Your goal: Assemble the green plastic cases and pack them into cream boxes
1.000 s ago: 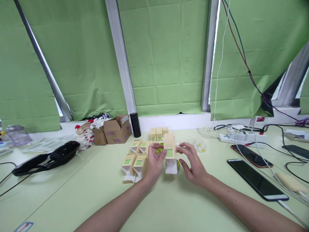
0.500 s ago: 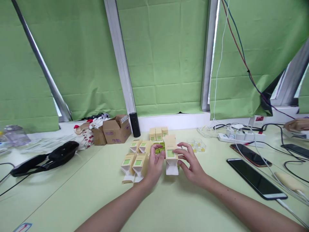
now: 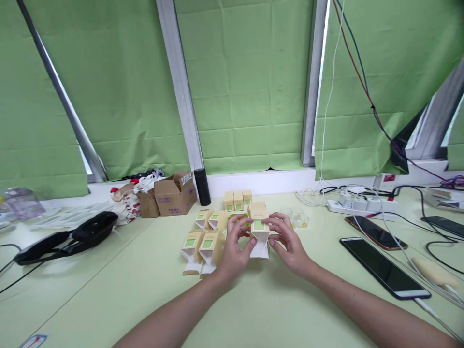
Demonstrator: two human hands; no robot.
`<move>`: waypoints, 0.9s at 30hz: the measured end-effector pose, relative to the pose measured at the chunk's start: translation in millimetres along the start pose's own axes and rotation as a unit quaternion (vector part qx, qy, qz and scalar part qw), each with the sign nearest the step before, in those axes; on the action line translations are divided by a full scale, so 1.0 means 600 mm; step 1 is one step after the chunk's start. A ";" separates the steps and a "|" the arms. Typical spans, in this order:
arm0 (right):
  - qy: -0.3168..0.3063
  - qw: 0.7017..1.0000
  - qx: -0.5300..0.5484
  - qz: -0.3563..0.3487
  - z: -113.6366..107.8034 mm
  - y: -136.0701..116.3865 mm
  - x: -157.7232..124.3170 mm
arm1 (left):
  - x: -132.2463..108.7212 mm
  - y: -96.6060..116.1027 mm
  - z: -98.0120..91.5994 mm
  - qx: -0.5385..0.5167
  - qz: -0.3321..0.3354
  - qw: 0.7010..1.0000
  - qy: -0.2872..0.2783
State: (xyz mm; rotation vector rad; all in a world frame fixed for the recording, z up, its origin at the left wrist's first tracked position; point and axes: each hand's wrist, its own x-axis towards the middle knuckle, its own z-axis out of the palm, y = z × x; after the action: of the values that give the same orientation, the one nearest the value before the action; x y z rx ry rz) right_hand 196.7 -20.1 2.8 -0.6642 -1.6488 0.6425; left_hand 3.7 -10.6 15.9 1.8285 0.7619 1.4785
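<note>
Between my two hands is a small tan cardboard box (image 3: pixel 258 234) with a green square on its face. Its near end is open, and a white inner flap hangs toward me. My left hand (image 3: pixel 235 246) grips the left side, thumb low near the flap. On the right side, the fingers of my right hand (image 3: pixel 290 244) are closed against the box. Left of my left hand, several similar open boxes (image 3: pixel 211 242) lie with their flaps out. Green items (image 3: pixel 233 216) show partly behind my left hand. Clear round plastic pieces with yellow centres (image 3: pixel 299 220) lie beyond my right hand.
Three tan boxes (image 3: pixel 238 200) stand together at the back. A brown carton (image 3: pixel 174 197) and a black cylinder (image 3: pixel 202 187) are against the wall. At right lie phones (image 3: pixel 384 267), a power strip (image 3: pixel 362 209) and tangled cables; a black pouch (image 3: pixel 94 231) is at left.
The box has tilted, its top leaning back and its open end facing me more. My left hand has shifted right onto the box, and my right thumb has moved lower beside it.
</note>
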 end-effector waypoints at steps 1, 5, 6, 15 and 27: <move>-0.001 1.000 0.000 0.000 0.000 0.000 0.000 | 0.000 0.000 0.001 -0.001 -0.003 1.000 0.004; -0.007 1.000 0.003 0.004 -0.001 -0.002 0.000 | 0.001 0.001 0.004 -0.003 -0.011 1.000 0.017; -0.009 1.000 0.005 0.006 -0.001 -0.002 0.000 | 0.001 0.001 0.005 -0.001 -0.010 1.000 0.020; -0.006 0.999 0.033 0.018 0.002 0.002 0.000 | 0.002 -0.006 0.011 -0.009 -0.026 0.999 0.032; 0.012 0.999 0.035 0.036 0.003 0.012 0.002 | 0.000 -0.007 0.013 0.002 -0.026 0.999 0.030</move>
State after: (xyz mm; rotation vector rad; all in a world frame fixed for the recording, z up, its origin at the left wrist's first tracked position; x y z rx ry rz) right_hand 195.1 -14.4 -2.1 -0.6814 -1.5787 0.7376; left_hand 11.1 -9.2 11.3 1.7615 0.8345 1.5054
